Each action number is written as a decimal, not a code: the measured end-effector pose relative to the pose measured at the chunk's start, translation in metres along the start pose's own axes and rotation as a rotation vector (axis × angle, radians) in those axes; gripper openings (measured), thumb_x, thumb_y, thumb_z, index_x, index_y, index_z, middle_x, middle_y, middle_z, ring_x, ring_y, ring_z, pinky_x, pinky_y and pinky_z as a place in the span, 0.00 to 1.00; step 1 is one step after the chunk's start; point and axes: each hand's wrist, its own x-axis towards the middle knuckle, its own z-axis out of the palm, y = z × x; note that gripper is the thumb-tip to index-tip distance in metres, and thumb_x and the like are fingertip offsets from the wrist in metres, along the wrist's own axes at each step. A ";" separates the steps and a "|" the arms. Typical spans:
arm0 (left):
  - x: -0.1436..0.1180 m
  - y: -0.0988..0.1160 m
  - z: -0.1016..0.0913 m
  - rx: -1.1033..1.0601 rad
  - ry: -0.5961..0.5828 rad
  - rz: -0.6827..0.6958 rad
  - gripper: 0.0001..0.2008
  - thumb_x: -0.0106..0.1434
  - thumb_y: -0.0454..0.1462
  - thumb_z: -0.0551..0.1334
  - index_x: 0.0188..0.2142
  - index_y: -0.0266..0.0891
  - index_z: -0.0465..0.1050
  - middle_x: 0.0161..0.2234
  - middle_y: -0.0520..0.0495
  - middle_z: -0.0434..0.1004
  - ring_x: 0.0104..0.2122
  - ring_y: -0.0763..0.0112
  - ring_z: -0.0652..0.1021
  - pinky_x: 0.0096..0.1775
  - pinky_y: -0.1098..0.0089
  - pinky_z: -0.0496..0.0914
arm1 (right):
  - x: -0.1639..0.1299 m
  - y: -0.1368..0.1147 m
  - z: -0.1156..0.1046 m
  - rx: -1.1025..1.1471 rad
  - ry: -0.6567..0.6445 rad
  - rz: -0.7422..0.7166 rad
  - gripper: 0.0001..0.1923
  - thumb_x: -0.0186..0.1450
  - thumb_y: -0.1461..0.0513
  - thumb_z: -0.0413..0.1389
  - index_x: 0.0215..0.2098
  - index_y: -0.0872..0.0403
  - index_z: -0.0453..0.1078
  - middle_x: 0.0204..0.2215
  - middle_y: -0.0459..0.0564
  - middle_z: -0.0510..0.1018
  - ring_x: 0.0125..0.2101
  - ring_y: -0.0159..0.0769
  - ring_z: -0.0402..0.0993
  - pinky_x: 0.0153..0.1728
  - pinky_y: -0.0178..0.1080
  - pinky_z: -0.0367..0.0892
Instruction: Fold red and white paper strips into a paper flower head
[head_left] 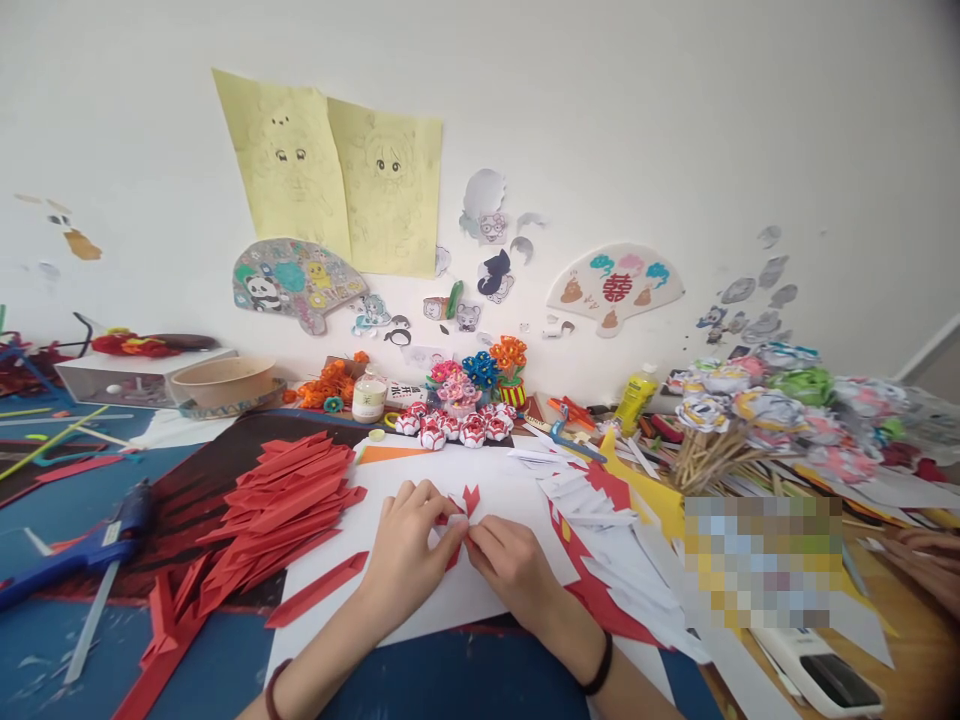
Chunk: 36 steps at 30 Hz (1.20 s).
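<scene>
1 thin maroon band (274, 688) rings the bare left forearm (341, 625), and 1 black band (599, 664) the bare right forearm (632, 693).

The folded piece (471, 497) shows red, as do the strips (292, 500); the sheet (337, 585) is white, the tabletop (52, 640) blue. The glue gun (131, 518) is blue, the bottle (636, 402) yellow. Red and white mingle on the flowers (472, 429). Grey-lined figures pattern the yellow drawings (390, 200); a red character marks the white fan (617, 288).
</scene>
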 end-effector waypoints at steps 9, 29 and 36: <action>0.004 -0.009 -0.001 -0.043 0.046 -0.042 0.10 0.65 0.40 0.58 0.29 0.42 0.73 0.32 0.48 0.74 0.36 0.61 0.70 0.38 0.63 0.60 | -0.001 0.002 0.002 0.158 -0.067 0.099 0.13 0.69 0.67 0.47 0.27 0.53 0.65 0.22 0.44 0.65 0.22 0.30 0.61 0.25 0.34 0.58; 0.010 -0.022 0.000 -0.153 0.064 -0.179 0.11 0.60 0.42 0.61 0.24 0.41 0.74 0.26 0.49 0.72 0.34 0.62 0.70 0.40 0.63 0.64 | 0.004 -0.003 -0.002 0.344 -0.059 0.219 0.10 0.67 0.66 0.49 0.27 0.54 0.66 0.22 0.43 0.65 0.21 0.28 0.60 0.24 0.32 0.58; 0.009 -0.018 -0.004 -0.244 -0.019 0.005 0.11 0.65 0.41 0.57 0.30 0.40 0.74 0.31 0.48 0.73 0.36 0.64 0.73 0.40 0.65 0.67 | 0.002 0.003 -0.002 0.353 -0.054 0.308 0.10 0.67 0.65 0.50 0.29 0.54 0.68 0.23 0.45 0.70 0.22 0.30 0.64 0.25 0.32 0.62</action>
